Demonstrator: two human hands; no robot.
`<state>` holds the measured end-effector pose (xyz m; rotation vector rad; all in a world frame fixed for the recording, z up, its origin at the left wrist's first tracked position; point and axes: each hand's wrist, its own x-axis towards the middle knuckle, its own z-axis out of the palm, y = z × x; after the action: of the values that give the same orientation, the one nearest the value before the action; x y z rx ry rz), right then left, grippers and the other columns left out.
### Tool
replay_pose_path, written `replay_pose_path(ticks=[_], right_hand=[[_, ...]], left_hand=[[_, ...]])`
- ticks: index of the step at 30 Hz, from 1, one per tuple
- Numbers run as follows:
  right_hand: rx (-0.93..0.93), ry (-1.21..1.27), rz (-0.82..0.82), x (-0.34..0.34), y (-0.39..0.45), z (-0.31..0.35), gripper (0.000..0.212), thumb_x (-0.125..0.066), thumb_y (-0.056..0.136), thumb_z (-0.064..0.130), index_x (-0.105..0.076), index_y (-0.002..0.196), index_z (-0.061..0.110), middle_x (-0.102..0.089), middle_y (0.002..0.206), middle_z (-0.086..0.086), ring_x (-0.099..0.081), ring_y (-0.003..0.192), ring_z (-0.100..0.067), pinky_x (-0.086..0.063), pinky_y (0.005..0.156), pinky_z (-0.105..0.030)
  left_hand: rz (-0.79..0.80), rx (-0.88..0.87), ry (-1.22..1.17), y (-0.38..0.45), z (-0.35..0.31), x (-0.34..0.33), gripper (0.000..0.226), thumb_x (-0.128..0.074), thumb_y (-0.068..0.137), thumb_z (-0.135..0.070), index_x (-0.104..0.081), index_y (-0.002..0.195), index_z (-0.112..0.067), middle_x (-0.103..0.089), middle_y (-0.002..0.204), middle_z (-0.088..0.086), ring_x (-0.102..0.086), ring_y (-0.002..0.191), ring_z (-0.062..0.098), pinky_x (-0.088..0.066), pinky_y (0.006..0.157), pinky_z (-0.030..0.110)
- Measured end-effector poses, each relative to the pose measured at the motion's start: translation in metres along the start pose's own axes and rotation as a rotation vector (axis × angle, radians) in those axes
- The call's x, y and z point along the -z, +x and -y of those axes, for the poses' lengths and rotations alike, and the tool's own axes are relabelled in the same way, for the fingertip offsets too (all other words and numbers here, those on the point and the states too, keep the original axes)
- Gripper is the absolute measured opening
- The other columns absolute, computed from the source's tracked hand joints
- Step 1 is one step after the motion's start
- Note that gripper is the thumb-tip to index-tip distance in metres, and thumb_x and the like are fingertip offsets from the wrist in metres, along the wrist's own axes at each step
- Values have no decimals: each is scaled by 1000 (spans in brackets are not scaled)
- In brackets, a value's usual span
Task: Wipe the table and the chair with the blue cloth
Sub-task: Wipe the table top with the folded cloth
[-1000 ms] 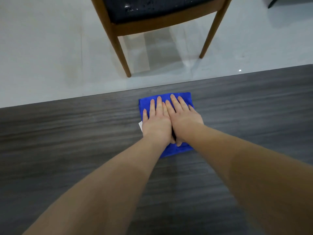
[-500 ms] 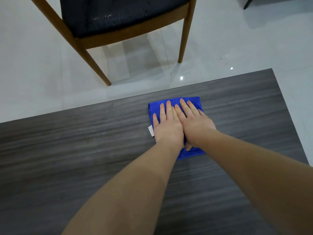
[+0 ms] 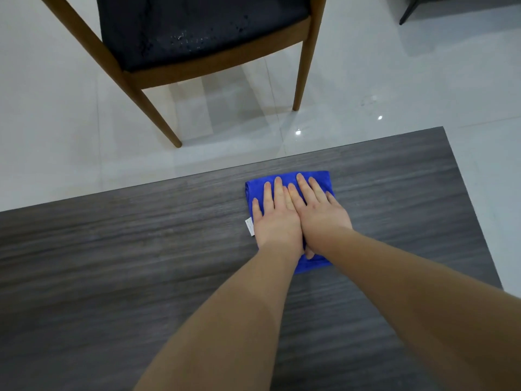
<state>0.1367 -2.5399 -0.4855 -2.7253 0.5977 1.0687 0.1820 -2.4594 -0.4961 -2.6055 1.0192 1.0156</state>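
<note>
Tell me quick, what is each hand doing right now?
Left hand: open, fingers straight, pressing flat on the blue cloth.
Right hand: open, pressing the same cloth.

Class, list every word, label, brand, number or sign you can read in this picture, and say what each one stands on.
No text in this view can be read.
White tag at the left edge of the blue cloth, beside the left hand: any print is too small and blurred to read.
Table, chair and floor: no writing visible.
</note>
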Motion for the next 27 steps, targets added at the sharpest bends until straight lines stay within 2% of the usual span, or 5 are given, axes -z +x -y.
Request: replay_pose_path(ticks=[19,27], right_hand=[[-37,-4,24,3,-2,6,138,-86,67,31,22,152,16,30,158,-5,21,147,-25,-7,122,-44],[44,60,22,6,-8,-6,124,-76,78,35,22,152,15,31,157,-7,24,146,-27,-5,121,-47]], left_hand=[[-45,-27,-25,1,6,-4,141,-83,65,-54,17,155,-13,26,161,6,21,149,25,1,122,47],[-40,-6,1,0,-1,-2,122,-74,80,-47,15,155,-14,25,161,5,22,148,25,1,122,45]])
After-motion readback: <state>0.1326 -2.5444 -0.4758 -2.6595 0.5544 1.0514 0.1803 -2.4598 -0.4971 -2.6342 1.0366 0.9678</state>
